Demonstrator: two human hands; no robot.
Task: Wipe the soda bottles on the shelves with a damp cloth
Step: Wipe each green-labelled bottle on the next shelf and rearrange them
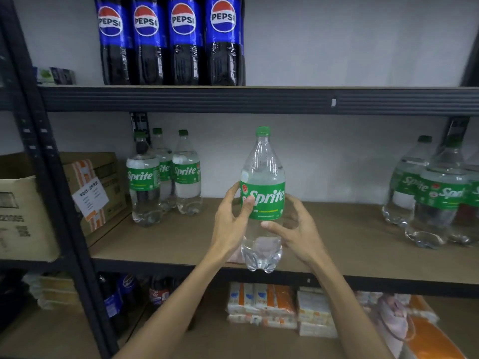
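Note:
I hold a clear Sprite bottle (263, 200) with a green cap and label upright, just in front of the middle shelf (350, 255). My left hand (230, 224) grips it at the label, thumb on the front. My right hand (295, 229) cups its right side loosely, with the thumb tip on the bottle below the label and the fingers spread. A pale pink cloth-like thing (234, 256) lies on the shelf's front edge behind the bottle, mostly hidden. More Sprite bottles (145, 182) stand at the shelf's left, and others (435, 200) at its right.
Several Pepsi bottles (168, 40) stand on the upper shelf (285, 99). Cardboard boxes (96, 187) sit left of the Sprite bottles, behind a black upright post (57, 193). The lower shelf holds dark soda bottles (116, 299), stacked packets (261, 304) and a pink and orange bag (404, 322).

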